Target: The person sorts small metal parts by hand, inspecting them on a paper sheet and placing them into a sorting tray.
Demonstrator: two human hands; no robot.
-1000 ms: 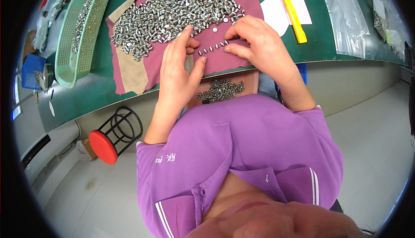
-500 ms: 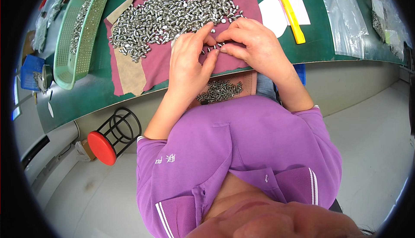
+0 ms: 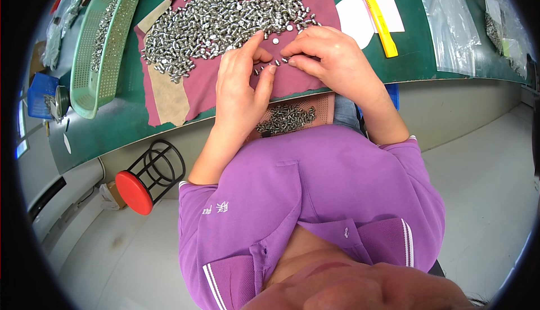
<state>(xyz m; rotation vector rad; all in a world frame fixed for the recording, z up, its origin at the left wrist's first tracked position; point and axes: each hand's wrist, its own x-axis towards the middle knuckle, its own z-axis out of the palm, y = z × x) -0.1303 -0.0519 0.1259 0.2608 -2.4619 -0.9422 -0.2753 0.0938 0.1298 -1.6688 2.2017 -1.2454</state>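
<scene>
Over the maroon cloth (image 3: 198,93) both my hands work at the near edge of a pile of small shiny metal parts (image 3: 225,23), short and cylinder-like. My left hand (image 3: 239,79) has its thumb and fingers apart, with a few loose parts lying in the gap beside them. Facing it, my right hand (image 3: 337,57) pinches one small metal part (image 3: 284,59) between thumb and forefinger. Another part (image 3: 277,62) lies just left of that pinch. A single piece (image 3: 275,41) rests on the cloth between the hands and the pile.
At left stands a green mesh basket (image 3: 79,85) with more metal parts, beside a blue bin (image 3: 39,93). A yellow utility knife (image 3: 381,23) lies on papers at right, near clear plastic bags (image 3: 450,28). Below the table edge is a pink basket (image 3: 325,110) of parts. A red-topped stool (image 3: 134,192) stands lower left.
My left hand has moved slightly left and its thumb and forefinger have parted from the right hand's fingertips. The right hand has hardly moved.
</scene>
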